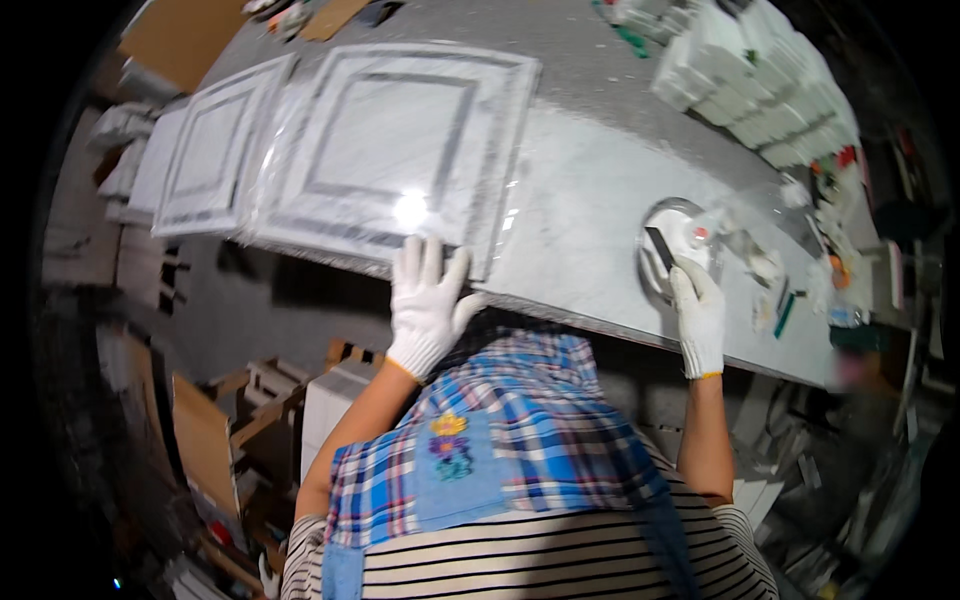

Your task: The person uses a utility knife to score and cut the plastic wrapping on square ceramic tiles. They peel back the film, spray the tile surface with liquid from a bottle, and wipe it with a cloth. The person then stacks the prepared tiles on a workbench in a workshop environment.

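My left hand [430,305], in a white knitted glove, rests with fingers outstretched on the near edge of a marble-look panel [392,130] with grey inlaid frames. That panel has a shiny, clear-looking covering. On the right, my gloved right hand [699,318] pinches a small dark flat strip [660,248], perhaps a scraper; its exact kind is unclear. The strip is over a round, shallow metal dish [655,219], which holds whitish material. A second framed panel [220,150] lies to the left of the first.
White foam-like blocks [750,75] are stacked at the far right of the grey table [600,105]. Crumpled plastic [755,258] and a green stick-like tool [785,315] lie right of the dish. Cardboard [205,445] and wooden frames [270,395] stand below left.
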`<state>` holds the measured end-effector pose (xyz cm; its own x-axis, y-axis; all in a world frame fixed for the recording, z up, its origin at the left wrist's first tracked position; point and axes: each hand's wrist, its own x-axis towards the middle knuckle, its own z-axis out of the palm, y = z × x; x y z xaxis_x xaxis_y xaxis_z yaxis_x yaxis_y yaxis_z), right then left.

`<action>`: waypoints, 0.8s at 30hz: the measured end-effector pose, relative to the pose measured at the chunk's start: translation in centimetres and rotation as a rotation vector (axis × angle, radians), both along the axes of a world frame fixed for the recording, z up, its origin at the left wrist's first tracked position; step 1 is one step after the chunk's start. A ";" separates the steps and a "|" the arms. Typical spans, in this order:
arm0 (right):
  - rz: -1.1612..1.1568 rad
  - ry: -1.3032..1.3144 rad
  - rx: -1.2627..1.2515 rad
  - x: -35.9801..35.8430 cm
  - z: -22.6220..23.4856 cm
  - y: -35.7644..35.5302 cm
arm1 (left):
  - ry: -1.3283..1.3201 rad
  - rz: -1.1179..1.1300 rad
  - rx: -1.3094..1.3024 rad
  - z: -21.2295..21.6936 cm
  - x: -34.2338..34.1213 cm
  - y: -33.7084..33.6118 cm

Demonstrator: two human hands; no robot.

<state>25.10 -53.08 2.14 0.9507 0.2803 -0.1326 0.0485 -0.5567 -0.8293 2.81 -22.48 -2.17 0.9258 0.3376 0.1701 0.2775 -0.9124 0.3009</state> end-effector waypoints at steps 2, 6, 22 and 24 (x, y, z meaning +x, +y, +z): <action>-0.030 -0.044 -0.042 1.6 -1.4 -3.3 | 0.024 -0.032 -0.030 0.4 0.4 -0.5; -0.118 0.161 0.009 2.1 -0.9 -4.6 | -0.051 -0.045 0.017 0.5 0.0 -0.7; 0.013 0.216 0.027 4.7 -2.4 -4.1 | -0.152 0.072 0.064 -2.1 -1.6 -0.9; 0.024 0.235 0.037 4.7 -2.1 -4.0 | -0.165 0.068 0.047 -1.6 -1.5 -1.0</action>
<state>29.77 -57.04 0.02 0.8879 0.3110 -0.3390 -0.1357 -0.5272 -0.8389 1.32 -23.43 -3.78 0.8593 0.3861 0.3353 0.2889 -0.9076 0.3047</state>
